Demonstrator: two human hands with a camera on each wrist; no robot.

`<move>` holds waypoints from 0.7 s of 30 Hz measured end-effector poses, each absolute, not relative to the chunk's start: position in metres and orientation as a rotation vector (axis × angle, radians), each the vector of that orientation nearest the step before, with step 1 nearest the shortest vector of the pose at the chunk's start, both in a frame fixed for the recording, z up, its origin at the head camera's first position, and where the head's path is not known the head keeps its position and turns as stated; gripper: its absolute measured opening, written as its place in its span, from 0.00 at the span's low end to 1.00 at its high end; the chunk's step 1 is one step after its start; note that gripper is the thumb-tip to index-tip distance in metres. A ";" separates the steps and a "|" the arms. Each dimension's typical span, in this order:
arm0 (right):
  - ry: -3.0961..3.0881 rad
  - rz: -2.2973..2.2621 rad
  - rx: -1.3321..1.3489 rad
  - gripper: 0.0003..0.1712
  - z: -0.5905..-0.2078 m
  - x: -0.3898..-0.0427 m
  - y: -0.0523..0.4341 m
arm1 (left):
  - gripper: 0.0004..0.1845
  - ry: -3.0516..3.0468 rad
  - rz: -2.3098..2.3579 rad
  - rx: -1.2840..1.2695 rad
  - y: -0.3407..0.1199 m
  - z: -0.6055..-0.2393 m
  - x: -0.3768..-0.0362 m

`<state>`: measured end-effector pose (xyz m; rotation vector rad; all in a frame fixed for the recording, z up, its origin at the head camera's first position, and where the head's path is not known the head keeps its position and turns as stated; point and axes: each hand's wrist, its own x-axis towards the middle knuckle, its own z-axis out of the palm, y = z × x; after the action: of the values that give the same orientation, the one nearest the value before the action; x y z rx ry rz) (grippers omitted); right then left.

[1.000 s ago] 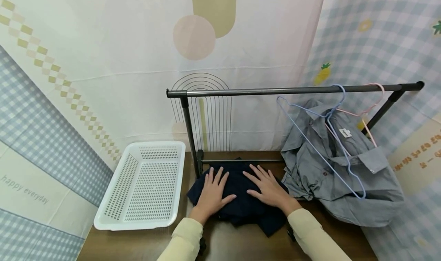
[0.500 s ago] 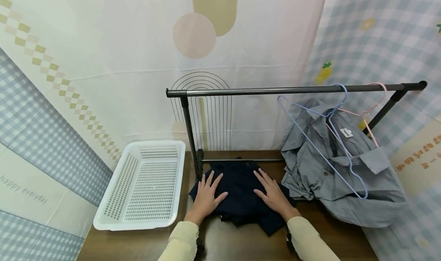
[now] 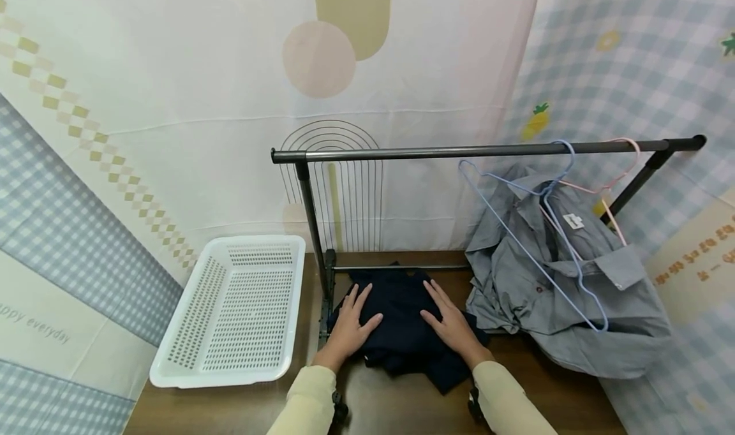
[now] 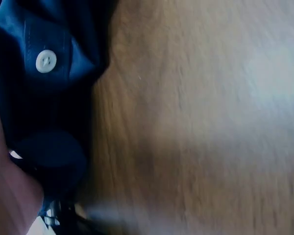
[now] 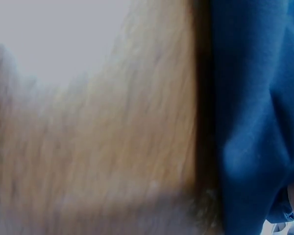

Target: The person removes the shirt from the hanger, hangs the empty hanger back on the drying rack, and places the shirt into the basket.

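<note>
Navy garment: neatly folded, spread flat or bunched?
Bunched: the navy garment lies rumpled, its outline uneven, beneath the left hand and right hand; in the left wrist view it looks loosely creased near a button.

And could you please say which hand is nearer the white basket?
Left. The left hand rests on the dark cloth, right of the white basket; the right hand lies farther right.

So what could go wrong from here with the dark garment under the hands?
Two risks. The dark garment lies in uneven folds, so pressure from the left hand and right hand might set creases. Its left edge lies close to the foot of the black rack, so it could snag if pushed that way.
</note>
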<state>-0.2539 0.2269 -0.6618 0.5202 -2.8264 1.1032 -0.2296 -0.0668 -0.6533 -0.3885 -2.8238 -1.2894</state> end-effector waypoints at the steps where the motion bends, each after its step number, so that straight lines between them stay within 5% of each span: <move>1: -2.820 1.123 0.515 0.42 -0.661 -0.254 0.226 | 0.40 -2.813 -1.319 -0.379 -0.066 -0.653 -0.230; 21: -2.649 1.649 0.623 0.45 -0.626 -0.252 0.200 | 0.46 -2.666 -1.572 -0.359 -0.052 -0.643 -0.234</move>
<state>-0.2522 0.2002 -0.6256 0.6226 -2.6494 1.6485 -0.2342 -0.0520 -0.6430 -0.3594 -2.6663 -1.5717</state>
